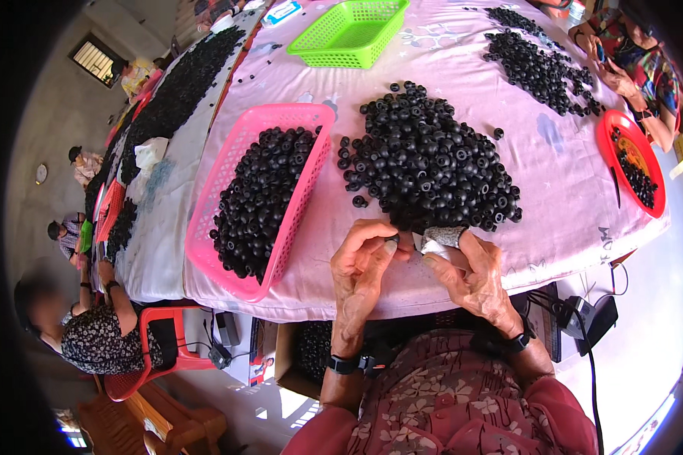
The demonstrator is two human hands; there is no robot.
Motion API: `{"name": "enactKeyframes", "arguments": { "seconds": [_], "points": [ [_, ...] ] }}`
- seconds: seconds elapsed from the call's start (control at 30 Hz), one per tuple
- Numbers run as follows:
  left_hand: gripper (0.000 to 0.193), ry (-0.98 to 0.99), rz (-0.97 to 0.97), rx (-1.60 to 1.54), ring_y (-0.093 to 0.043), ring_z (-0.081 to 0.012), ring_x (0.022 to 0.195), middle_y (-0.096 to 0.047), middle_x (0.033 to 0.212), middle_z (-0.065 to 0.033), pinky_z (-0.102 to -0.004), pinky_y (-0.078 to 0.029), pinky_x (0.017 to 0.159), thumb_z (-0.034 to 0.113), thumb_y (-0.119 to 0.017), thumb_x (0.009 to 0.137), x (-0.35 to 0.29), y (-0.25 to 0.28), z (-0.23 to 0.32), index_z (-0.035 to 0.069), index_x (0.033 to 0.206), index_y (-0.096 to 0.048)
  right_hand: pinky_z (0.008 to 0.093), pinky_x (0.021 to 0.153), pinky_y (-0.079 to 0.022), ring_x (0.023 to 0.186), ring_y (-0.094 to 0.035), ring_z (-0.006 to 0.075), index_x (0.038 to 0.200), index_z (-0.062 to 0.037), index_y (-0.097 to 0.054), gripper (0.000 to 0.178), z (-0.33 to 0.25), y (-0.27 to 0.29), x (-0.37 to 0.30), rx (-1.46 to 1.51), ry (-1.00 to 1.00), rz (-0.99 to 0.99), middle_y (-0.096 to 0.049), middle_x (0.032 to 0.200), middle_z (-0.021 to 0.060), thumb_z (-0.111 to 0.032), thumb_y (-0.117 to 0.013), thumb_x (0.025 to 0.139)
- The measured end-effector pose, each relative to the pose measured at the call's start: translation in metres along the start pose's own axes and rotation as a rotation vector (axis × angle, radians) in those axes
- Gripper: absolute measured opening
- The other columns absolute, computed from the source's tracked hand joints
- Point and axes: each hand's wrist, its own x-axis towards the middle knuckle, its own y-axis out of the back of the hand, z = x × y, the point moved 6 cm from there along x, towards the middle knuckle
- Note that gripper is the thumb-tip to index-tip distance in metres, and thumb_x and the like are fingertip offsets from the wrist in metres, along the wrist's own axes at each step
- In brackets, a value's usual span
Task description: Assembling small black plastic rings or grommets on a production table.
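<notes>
My left hand (360, 262) is closed, pinching a small black ring-shaped piece (392, 238) between thumb and fingertips. Close beside it, my right hand (474, 277) is closed around a small tool wrapped in white (435, 249); a thin, blade-like tip seems to point at the left hand. A grey textured wrap (445, 236) covers a finger of the right hand. Just beyond both hands lies a heap of round black pieces with holes (432, 163). Left of the heap stands a pink perforated basket (281, 115), holding many similar black pieces (262, 201).
A green perforated basket (334, 57) stands at the far side of the pink cloth (554, 189). At right, a person's hands (622, 82) are near another black heap (535, 68) and a red dish (653, 144). Several people sit along the left table; a red chair (178, 360) is below.
</notes>
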Motion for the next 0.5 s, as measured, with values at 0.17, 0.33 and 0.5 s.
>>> {"name": "enactKeyframes", "arguments": {
  "seconds": [0.17, 0.33, 0.5],
  "points": [
    [0.02, 0.077, 0.012, -0.104, -0.063, -0.0163, 0.089, -0.06, 0.108, -0.0081, -0.0294, -0.055, 0.076, -0.006, -0.059, 0.091, -0.001, -0.005, -0.002, 0.0, 0.11, -0.061, 0.0374, 0.055, -0.049, 0.064, -0.064, 0.0359, 0.095, 0.0016, -0.059, 0.027, 0.004, -0.001, -0.001, 0.07, -0.046, -0.02, -0.064, 0.078, 0.0186, -0.015, -0.076, 0.083],
    [0.022, 0.159, 0.081, -0.224, -0.062, -0.0154, 0.089, -0.064, 0.106, -0.0087, -0.0281, -0.052, 0.077, -0.002, -0.064, 0.089, 0.003, -0.004, -0.011, 0.002, 0.11, -0.063, 0.0318, 0.064, -0.053, 0.072, -0.07, 0.0254, 0.106, 0.0002, -0.064, 0.029, 0.009, -0.002, 0.0, 0.042, -0.052, -0.062, -0.07, 0.085, 0.0148, -0.013, -0.075, 0.083],
    [0.022, 0.14, 0.046, -0.261, -0.06, -0.0141, 0.089, -0.065, 0.109, -0.0131, -0.0244, -0.047, 0.079, 0.001, -0.062, 0.09, 0.004, -0.005, -0.011, 0.001, 0.112, -0.062, 0.0398, 0.054, -0.05, 0.064, -0.064, 0.0356, 0.09, 0.0004, -0.056, 0.025, 0.009, -0.004, 0.001, 0.062, 0.016, -0.032, -0.063, 0.075, 0.0179, -0.013, -0.076, 0.081]
  ]
}}
